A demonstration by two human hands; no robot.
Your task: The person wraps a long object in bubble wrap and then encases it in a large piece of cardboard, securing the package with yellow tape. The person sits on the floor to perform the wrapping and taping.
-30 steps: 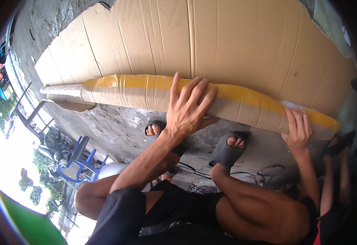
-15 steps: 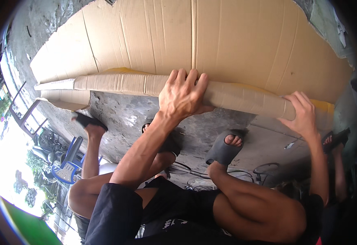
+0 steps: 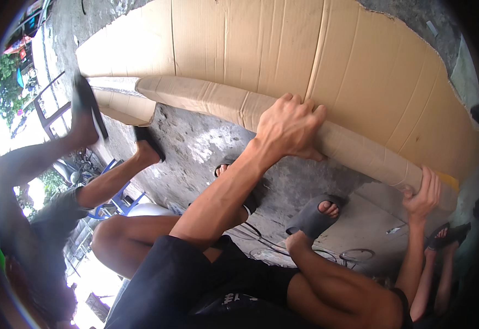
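Observation:
A long tan cardboard roll (image 3: 217, 98) lies along the near edge of a large creased cardboard sheet (image 3: 283, 44), slanting down toward the right. My left hand (image 3: 290, 127) is wrapped over the roll's middle, fingers on the far side and thumb on the near side. Close to the right end, my right hand (image 3: 423, 194) grips the same roll, its fingers curled over the top and its thumb on the near side. A bit of yellow shows at that right end. What the roll holds inside, if anything, is hidden.
Grey stained concrete (image 3: 195, 140) lies under the sheet. My sandalled foot (image 3: 319, 214) stands close to the roll. Another person's legs (image 3: 113, 178) are at the left, one sandalled foot near the sheet's corner; more feet (image 3: 439, 236) stand at the right. A blue chair (image 3: 121, 200) is behind.
The view has turned, so the sheet and roll now slant down to the right. Another person's leg has come in at the left. Both my hands stay on the roll; the yellow behind it is mostly covered.

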